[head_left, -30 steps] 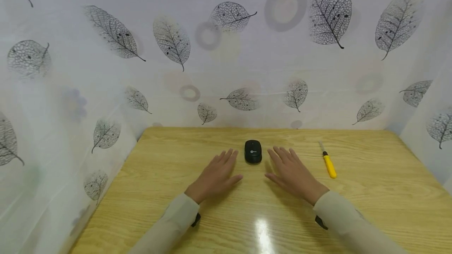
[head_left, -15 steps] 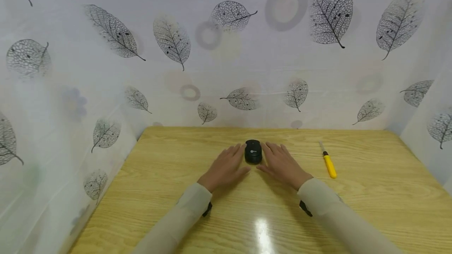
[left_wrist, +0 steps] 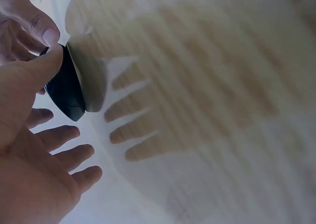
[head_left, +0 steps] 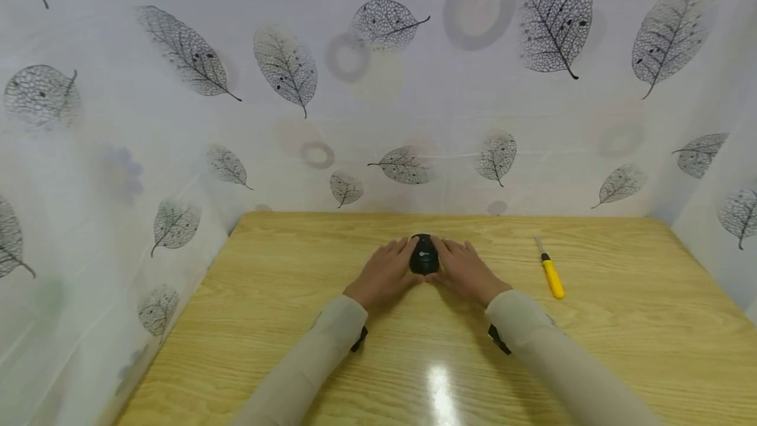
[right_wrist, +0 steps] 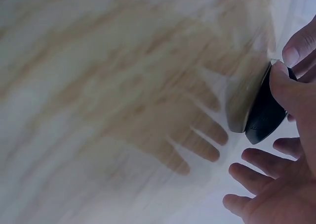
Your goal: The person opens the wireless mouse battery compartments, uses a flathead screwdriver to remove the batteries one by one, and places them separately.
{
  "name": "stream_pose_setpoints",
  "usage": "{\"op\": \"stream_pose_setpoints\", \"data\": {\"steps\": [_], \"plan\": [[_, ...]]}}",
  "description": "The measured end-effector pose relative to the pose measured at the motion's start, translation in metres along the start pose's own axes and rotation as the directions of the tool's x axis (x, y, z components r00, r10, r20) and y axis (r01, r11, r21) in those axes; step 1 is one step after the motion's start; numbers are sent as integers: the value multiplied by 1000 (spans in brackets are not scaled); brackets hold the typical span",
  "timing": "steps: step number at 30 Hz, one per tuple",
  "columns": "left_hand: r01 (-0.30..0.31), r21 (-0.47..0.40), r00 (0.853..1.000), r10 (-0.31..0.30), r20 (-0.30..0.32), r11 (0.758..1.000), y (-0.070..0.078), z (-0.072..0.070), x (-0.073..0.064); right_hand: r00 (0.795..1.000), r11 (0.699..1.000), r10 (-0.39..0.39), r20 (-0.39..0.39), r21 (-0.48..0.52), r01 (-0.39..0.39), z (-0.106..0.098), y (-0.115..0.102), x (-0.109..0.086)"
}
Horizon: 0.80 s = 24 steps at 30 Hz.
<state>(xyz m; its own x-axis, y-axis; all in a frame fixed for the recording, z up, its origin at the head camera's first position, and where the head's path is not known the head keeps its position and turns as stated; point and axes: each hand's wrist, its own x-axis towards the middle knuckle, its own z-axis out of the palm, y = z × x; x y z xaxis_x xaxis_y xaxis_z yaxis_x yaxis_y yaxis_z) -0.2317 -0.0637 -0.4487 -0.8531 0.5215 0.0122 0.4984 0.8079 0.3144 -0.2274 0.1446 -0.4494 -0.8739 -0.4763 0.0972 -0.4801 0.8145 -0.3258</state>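
Note:
A black computer mouse (head_left: 424,256) sits on the wooden table (head_left: 284,248), near its back edge. From the left, my left hand (head_left: 384,273) holds it with thumb and forefinger; my right hand (head_left: 467,273) does likewise from the right. Both thumbs meet at the mouse's near end. In the left wrist view the mouse (left_wrist: 66,88) shows side-on behind the left thumb, with the other fingers spread below it. The right wrist view shows the mouse (right_wrist: 264,115) with the right thumb against its end and the remaining fingers loosely extended.
A screwdriver (head_left: 551,275) with a yellow handle lies to the right of the mouse, its tip toward the back. White curtains (head_left: 414,104) printed with leaves stand behind the table and along both sides. The glossy tabletop reflects the hands.
Both hands have come inward and forward from either side of the mouse and now hold it between them. Mouse and screwdriver have stayed in place.

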Motion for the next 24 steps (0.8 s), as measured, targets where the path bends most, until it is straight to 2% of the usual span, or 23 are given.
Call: {"op": "stream_pose_setpoints", "data": {"steps": [8,13,20,24], "plan": [[-23,16,1000,23,14,1000,0,1,5,999,999,-34,7,-2,34,1,0,4],[-27,61,1000,27,1,998,1,3,8,999,1000,-18,47,6,18,1,-1,7],[-64,124,996,72,-59,990,4,2,9,998,1000,-13,58,-5,13,0,0,7],[-61,167,996,70,-48,984,6,2,10,999,1000,-18,48,-4,19,-1,0,4]]}}
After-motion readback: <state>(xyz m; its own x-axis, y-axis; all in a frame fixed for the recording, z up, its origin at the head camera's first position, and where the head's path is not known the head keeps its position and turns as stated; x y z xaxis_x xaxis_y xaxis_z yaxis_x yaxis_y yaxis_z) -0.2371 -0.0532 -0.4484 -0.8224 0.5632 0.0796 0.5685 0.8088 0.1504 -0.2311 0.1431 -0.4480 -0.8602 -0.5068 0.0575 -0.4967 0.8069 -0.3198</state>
